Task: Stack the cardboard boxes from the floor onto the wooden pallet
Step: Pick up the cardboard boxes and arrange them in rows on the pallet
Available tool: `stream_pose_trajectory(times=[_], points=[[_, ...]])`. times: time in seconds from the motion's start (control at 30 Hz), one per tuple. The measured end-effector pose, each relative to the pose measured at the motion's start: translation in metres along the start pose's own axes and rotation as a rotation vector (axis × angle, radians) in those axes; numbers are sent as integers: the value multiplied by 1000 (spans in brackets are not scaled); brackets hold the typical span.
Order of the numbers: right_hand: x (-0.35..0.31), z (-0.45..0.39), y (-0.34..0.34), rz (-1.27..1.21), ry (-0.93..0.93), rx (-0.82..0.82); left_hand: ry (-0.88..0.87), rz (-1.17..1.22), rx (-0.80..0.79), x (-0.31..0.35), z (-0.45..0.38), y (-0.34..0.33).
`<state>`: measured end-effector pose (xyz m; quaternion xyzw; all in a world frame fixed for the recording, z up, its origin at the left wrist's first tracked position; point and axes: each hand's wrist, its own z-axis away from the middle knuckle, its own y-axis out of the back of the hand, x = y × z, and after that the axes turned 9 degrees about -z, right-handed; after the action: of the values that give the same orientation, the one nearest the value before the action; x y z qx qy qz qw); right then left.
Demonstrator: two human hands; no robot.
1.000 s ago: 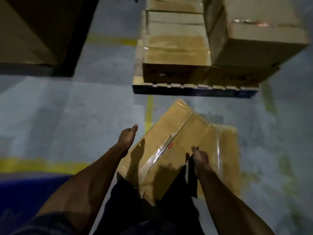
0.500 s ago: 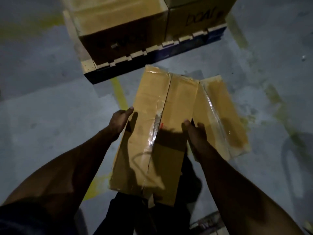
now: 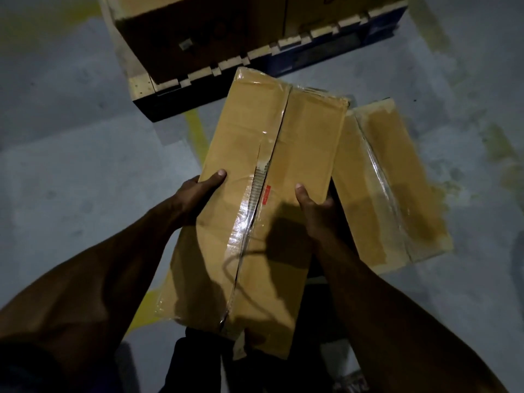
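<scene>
A long taped cardboard box lies lengthwise in front of me, with a red mark by its centre seam. My left hand grips its left edge, thumb on top. My right hand grips its right edge, thumb on top, fingers hidden down the side. A second taped box lies on the floor just to its right, partly under its edge. The wooden pallet stands at the top, carrying cardboard boxes.
Grey concrete floor surrounds the boxes, with a yellow painted line running from the pallet toward me. My dark trousers show below the held box. Faded yellow patches mark the floor at the right.
Both hands have closed onto the long box's sides, thumbs now on top. The view has dropped and come nearer, so the box fills more of the frame.
</scene>
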<state>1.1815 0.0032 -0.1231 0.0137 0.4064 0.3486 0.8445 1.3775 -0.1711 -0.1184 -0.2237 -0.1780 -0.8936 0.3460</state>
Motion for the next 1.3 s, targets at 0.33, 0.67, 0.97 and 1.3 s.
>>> stream_pose_trajectory(times=[0.33, 0.67, 0.97, 1.3], points=[[-60, 49, 25, 152, 80, -40, -38, 114, 67, 21, 83, -3], [-183, 191, 78, 397, 372, -170, -121, 131, 418, 80, 276, 28], [-262, 294, 59, 463, 551, -238, -150, 10, 685, 97, 396, 89], [-288, 349, -93, 468, 613, -208, -200, 49, 658, 87, 375, 245]])
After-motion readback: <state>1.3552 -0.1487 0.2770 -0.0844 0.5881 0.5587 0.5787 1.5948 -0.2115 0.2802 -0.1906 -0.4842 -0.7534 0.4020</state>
